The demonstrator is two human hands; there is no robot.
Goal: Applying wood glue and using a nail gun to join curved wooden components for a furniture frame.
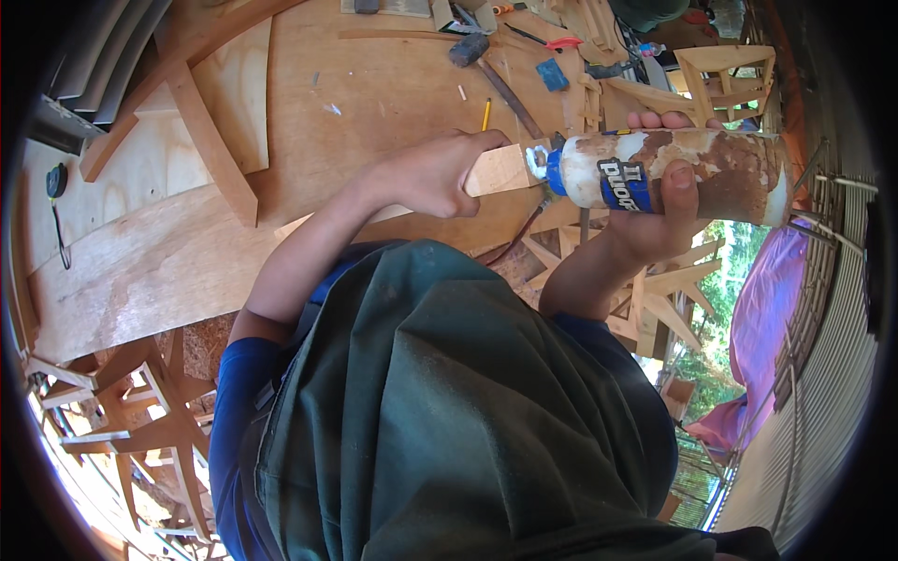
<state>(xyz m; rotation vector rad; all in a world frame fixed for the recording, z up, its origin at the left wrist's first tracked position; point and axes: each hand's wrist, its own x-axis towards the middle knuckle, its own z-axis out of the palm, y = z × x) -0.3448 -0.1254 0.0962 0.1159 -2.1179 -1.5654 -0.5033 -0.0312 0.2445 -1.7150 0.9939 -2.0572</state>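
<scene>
My left hand point(440, 173) is closed around a pale wooden piece point(500, 171), whose end sticks out to the right past my fingers. In my right hand point(669, 201) lies a large white glue bottle point(608, 154) with a blue cap and brown stains, tipped on its side. Its nozzle points left at the end of the wood. White glue point(536, 161) shows between the nozzle and the wood. Most of the wooden piece is hidden behind my left hand.
A mallet point(468, 51), a yellow pencil point(486, 114) and a blue block point(552, 75) lie on the plywood bench point(374, 103). Curved wooden parts point(210, 140) and a tape measure point(57, 180) are to the left. Wooden frames point(140, 411) stand below the bench.
</scene>
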